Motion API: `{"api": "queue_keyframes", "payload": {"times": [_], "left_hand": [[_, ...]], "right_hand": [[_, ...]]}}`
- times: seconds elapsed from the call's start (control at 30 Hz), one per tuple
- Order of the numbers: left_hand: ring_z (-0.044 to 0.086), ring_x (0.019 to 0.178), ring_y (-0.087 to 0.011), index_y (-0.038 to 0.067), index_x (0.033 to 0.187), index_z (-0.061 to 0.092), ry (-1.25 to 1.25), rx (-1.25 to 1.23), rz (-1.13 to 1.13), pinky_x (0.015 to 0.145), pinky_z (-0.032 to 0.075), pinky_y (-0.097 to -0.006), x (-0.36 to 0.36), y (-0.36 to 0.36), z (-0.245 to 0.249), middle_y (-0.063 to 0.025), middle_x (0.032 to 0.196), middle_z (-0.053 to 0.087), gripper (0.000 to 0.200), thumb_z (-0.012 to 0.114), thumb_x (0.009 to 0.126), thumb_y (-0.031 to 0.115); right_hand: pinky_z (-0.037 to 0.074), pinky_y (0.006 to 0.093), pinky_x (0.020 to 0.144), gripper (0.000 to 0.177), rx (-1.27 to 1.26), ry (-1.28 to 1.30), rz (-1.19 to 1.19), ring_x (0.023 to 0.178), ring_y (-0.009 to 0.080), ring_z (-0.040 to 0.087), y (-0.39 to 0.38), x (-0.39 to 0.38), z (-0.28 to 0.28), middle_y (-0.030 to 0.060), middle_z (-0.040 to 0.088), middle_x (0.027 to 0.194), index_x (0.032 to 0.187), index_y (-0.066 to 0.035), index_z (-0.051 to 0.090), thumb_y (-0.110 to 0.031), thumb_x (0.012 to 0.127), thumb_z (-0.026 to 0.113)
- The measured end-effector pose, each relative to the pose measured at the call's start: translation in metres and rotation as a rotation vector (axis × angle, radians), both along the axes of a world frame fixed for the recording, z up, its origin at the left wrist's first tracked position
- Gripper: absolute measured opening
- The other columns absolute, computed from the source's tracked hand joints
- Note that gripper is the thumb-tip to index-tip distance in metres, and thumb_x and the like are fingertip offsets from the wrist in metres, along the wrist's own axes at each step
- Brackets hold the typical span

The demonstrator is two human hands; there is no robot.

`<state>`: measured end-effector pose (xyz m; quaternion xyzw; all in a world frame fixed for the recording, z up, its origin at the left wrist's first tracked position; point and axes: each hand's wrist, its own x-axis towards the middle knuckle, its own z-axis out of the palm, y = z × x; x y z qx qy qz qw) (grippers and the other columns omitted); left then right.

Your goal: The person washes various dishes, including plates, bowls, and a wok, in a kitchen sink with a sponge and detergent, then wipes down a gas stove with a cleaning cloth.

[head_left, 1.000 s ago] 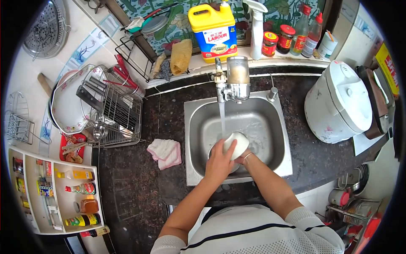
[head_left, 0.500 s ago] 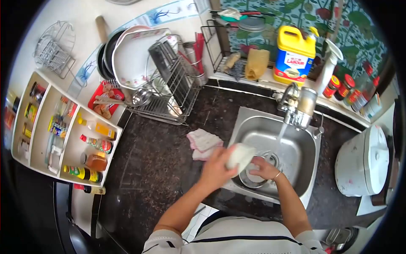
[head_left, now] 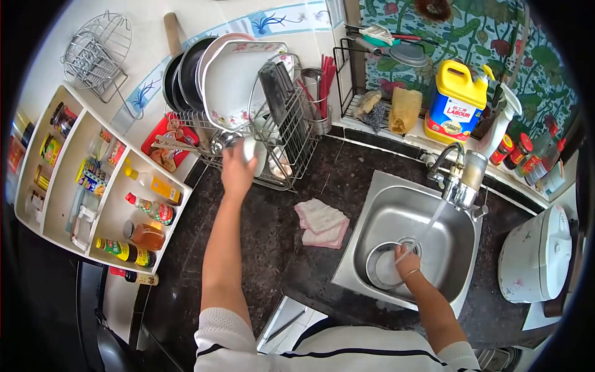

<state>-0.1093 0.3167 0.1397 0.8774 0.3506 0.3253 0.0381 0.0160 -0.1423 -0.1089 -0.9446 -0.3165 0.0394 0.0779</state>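
Note:
My left hand [head_left: 237, 172] is closed around a small white bowl [head_left: 250, 149] at the front of the wire dish rack [head_left: 300, 162]. Other pale dishes stand close behind that bowl. In the steel sink [head_left: 365, 232], my right hand [head_left: 406, 261] grips the right side of a round metal bowl [head_left: 373, 265]. The inside of this bowl looks whitish, and I cannot make out whether another dish lies in it. Water from the tap [head_left: 449, 180] runs down onto my right hand.
A folded pink-and-white cloth [head_left: 323, 222] lies left of the sink. Pans and a floral tray [head_left: 238, 84] lean behind the rack. A seasoning shelf [head_left: 93, 217] stands left, a yellow detergent jug [head_left: 455, 102] behind the sink, and a white lidded container [head_left: 527, 254] right.
My left hand has carried the white bowl from above the sink, left and away from me, to the dish rack. My right hand stays in the sink. The whole view has shifted slightly.

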Motion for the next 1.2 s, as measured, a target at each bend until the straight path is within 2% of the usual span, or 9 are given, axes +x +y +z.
{"api": "queue_keyframes", "payload": {"times": [0.3, 0.47, 0.6, 0.77, 0.87, 0.93, 1.03, 1.1, 1.2], "left_hand": [[0.051, 0.088, -0.0332, 0.011, 0.126, 0.048, 0.142, 0.126, -0.136, 0.072, 0.048, -0.0418, 0.039, 0.014, -0.053, -0.0139, 0.104, 0.044, 0.053, 0.064, 0.079, 0.028], [0.053, 0.092, -0.0335, 0.006, 0.128, 0.045, 0.153, 0.133, -0.250, 0.078, 0.047, -0.0399, 0.038, 0.013, -0.058, -0.0165, 0.109, 0.048, 0.051, 0.060, 0.084, 0.026], [0.054, 0.097, -0.0327, 0.000, 0.129, 0.042, -0.291, -0.204, -0.270, 0.084, 0.045, -0.0373, 0.032, 0.022, -0.071, -0.0191, 0.115, 0.052, 0.048, 0.055, 0.088, 0.023], [0.055, 0.090, -0.0225, -0.001, 0.124, 0.046, -0.636, -0.389, -0.168, 0.082, 0.045, -0.0311, -0.005, -0.099, -0.053, -0.0138, 0.108, 0.056, 0.042, 0.056, 0.086, 0.014], [0.053, 0.087, -0.0188, 0.000, 0.128, 0.041, -0.449, -1.100, -0.376, 0.076, 0.046, -0.0291, 0.001, -0.227, -0.090, -0.0130, 0.108, 0.052, 0.056, 0.065, 0.080, 0.015], [0.052, 0.091, -0.0211, 0.001, 0.137, 0.027, -0.166, -1.470, -0.450, 0.077, 0.047, -0.0308, 0.016, -0.297, -0.128, -0.0182, 0.118, 0.044, 0.075, 0.069, 0.076, 0.015], [0.056, 0.090, -0.0204, 0.004, 0.132, 0.030, -0.111, -1.632, -0.273, 0.074, 0.048, -0.0293, 0.043, -0.359, -0.184, -0.0163, 0.116, 0.048, 0.064, 0.065, 0.079, 0.009], [0.058, 0.087, -0.0201, 0.004, 0.124, 0.038, -0.175, -1.804, -0.236, 0.071, 0.049, -0.0291, 0.059, -0.382, -0.207, -0.0140, 0.111, 0.052, 0.050, 0.062, 0.080, 0.009], [0.061, 0.082, -0.0196, 0.005, 0.113, 0.051, -0.090, -1.543, -0.390, 0.066, 0.050, -0.0289, 0.089, -0.389, -0.218, -0.0107, 0.103, 0.059, 0.032, 0.058, 0.083, 0.010]], "right_hand": [[0.049, 0.0441, 0.066, 0.025, -0.070, 0.368, -0.228, 0.084, 0.0387, 0.061, -0.023, -0.001, -0.013, 0.0222, 0.064, 0.091, 0.102, -0.007, 0.060, -0.019, 0.083, 0.047], [0.048, 0.0433, 0.062, 0.025, -0.017, 0.277, -0.074, 0.067, 0.0401, 0.059, -0.040, 0.003, -0.039, 0.0163, 0.064, 0.083, 0.098, -0.002, 0.057, -0.014, 0.077, 0.051], [0.049, 0.0395, 0.066, 0.032, 0.439, 0.494, -0.078, 0.069, 0.0386, 0.059, -0.045, 0.000, -0.012, 0.0182, 0.064, 0.085, 0.098, 0.001, 0.060, -0.005, 0.068, 0.051], [0.048, 0.0427, 0.072, 0.036, 0.530, 0.640, -0.231, 0.077, 0.0399, 0.059, -0.069, 0.013, -0.042, 0.0226, 0.063, 0.085, 0.105, 0.000, 0.058, -0.007, 0.070, 0.049], [0.048, 0.0440, 0.071, 0.035, 0.442, 0.552, -0.377, 0.072, 0.0397, 0.059, -0.046, 0.004, 0.014, 0.0237, 0.062, 0.080, 0.106, 0.002, 0.054, -0.006, 0.073, 0.048], [0.048, 0.0437, 0.072, 0.034, 0.583, 0.950, -0.596, 0.076, 0.0392, 0.060, -0.030, 0.000, 0.097, 0.0228, 0.062, 0.084, 0.108, 0.001, 0.051, -0.003, 0.074, 0.047], [0.048, 0.0447, 0.067, 0.037, 0.676, 0.174, -0.237, 0.076, 0.0369, 0.060, -0.036, 0.003, 0.080, 0.0183, 0.059, 0.097, 0.112, -0.005, 0.050, 0.000, 0.076, 0.044], [0.048, 0.0455, 0.068, 0.038, 0.530, 0.001, -0.252, 0.072, 0.0369, 0.059, -0.031, 0.003, 0.112, 0.0166, 0.058, 0.097, 0.115, -0.006, 0.049, -0.002, 0.077, 0.046], [0.049, 0.0458, 0.063, 0.040, 0.294, -0.035, -0.253, 0.065, 0.0382, 0.057, -0.041, 0.001, 0.134, 0.0159, 0.056, 0.093, 0.117, -0.006, 0.047, -0.004, 0.077, 0.048]]}}
